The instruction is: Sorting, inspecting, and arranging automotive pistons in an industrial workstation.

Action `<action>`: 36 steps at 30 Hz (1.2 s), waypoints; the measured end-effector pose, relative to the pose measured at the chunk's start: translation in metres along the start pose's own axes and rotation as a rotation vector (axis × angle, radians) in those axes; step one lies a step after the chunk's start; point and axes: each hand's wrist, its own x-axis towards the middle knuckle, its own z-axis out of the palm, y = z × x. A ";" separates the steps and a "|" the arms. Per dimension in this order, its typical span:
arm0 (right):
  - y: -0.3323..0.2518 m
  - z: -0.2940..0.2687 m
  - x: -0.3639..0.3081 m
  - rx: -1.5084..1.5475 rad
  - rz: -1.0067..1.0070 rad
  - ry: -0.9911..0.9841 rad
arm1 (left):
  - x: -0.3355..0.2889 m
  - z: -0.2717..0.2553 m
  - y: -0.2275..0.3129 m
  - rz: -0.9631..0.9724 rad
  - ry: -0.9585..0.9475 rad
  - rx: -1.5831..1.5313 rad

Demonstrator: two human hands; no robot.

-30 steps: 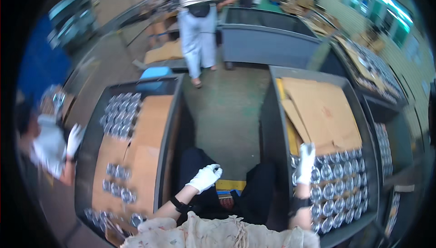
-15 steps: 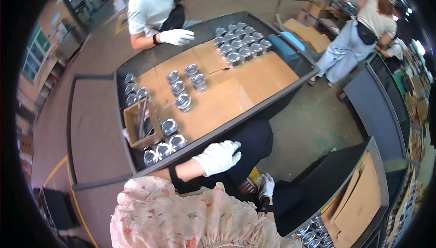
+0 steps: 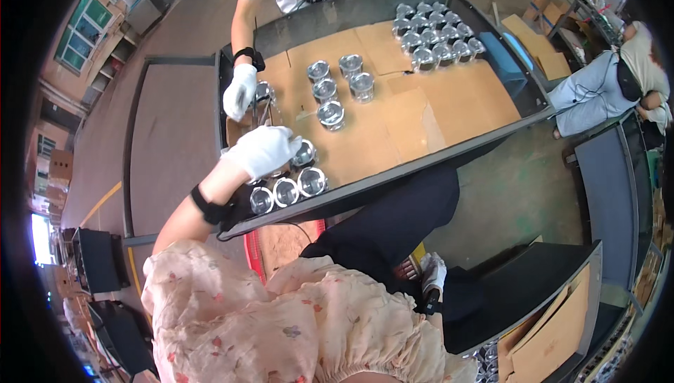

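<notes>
My left hand (image 3: 261, 153), in a white glove, reaches over the near left of the cardboard-lined tray (image 3: 421, 151). Its fingers are bent together over a small box mostly hidden beneath; what they hold cannot be made out. Dark thin tools (image 3: 264, 113) stick up beside the fingertips. Clear round cups with shiny rims (image 3: 286, 192) stand close by that hand. Low at the right, my gloved right hand (image 3: 434, 275) hangs with fingers curled, beside a striped brown-and-yellow thing (image 3: 409, 268) whose kind is unclear. Across the tray, a co-worker's gloved hand (image 3: 241, 93) is at the same box.
More clear cups stand in a mid-tray group (image 3: 330, 115) and a far-right block (image 3: 439, 35). A blue bin (image 3: 504, 63) sits at the tray's right end. Below right is another dark tray (image 3: 597, 299) with cardboard. A red-edged crate (image 3: 254, 256) shows under the tray. Another person (image 3: 604, 95) stands right.
My left hand has moved left from the tray's near edge to over the small box. The co-worker's hand has come down to the box too. My view has shifted; my right hand stays low.
</notes>
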 end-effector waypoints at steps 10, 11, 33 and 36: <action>-0.049 0.005 -0.047 0.460 0.165 0.058 | 0.072 0.138 -0.002 -0.176 -0.183 -0.413; -0.066 0.021 -0.062 0.506 0.213 0.041 | 0.078 0.145 -0.004 -0.363 -0.139 -0.493; 0.091 -0.005 0.063 -1.367 0.009 -0.210 | 0.126 0.072 0.020 -1.015 -0.104 -2.048; 0.096 0.022 0.040 -1.473 -0.009 -0.316 | 0.074 0.088 -0.012 -0.957 0.018 -1.608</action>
